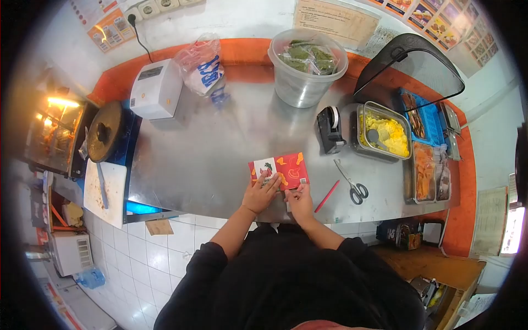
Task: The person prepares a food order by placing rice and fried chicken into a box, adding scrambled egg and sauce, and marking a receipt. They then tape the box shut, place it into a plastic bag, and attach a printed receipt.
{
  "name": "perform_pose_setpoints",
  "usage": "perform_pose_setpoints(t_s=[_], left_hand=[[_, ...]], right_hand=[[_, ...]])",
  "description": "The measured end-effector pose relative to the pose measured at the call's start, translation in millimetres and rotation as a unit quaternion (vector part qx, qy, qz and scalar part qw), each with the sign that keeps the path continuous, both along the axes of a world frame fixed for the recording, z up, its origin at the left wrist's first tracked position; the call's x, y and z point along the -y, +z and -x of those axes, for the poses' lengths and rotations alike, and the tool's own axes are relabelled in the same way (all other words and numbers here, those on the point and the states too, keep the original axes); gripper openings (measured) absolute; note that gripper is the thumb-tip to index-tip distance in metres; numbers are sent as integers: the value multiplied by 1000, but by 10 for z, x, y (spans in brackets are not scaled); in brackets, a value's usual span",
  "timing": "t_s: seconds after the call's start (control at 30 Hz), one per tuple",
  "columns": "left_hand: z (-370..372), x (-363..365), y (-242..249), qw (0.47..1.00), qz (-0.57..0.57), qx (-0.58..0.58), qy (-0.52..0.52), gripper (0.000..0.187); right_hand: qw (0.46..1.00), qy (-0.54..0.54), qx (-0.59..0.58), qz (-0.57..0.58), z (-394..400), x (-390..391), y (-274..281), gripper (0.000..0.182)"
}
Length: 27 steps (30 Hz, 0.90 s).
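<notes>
A red printed food box (pixel 294 168) with a white panel and yellow pictures lies near the front edge of the steel counter. My left hand (pixel 261 194) rests flat on its left part, fingers stretched over the white panel. At the box's near right edge, my right hand (pixel 300 203) has its fingers bent and closed on the cardboard; part of that grip is hidden. To the right of the hand lie a red pen (pixel 327 196) and open scissors with black handles (pixel 352 184).
Behind stand a black tape dispenser (pixel 331 130), a container of yellow food (pixel 385 132) and a large clear bucket (pixel 305 77). A white printer-like machine (pixel 157 91) sits back left. A knife (pixel 103 184) lies on a cutting board (pixel 113 206).
</notes>
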<state>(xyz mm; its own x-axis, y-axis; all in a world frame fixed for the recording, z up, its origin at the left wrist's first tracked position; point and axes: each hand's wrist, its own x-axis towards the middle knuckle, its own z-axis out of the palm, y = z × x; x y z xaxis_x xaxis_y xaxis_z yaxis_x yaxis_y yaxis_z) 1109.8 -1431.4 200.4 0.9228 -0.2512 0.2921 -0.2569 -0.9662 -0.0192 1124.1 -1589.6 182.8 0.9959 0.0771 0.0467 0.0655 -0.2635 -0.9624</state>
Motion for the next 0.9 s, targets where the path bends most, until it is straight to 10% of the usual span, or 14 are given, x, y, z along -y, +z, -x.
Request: perform_pose_setpoints(t_s=[0.23,0.4,0.5,0.57,0.7,0.8,0.9], left_hand=[[43,23,192,987,158,-18,20,49],[24,-1,123,997,75,-13,13,45],[26,38,207,997,61,-37,14,44],[47,80,294,996,77,-40,16,44],[12,42,451,984,165,-45,59,46],[-21,-111,450,965,210,-63,141,43],[-15,-225,536,933,311,-15,182,41]], right_hand=[[971,64,16,230,-161,-2,766,34],[958,33,-8,286,-44,87,822,38],[934,-73,167,307,-65,298,648,45],[949,-21,-213,229,-86,315,696,45],[993,44,-35,99,-190,564,-18,35],[910,240,15,339,-293,749,807,19],[990,98,-69,74,-444,698,757,22]])
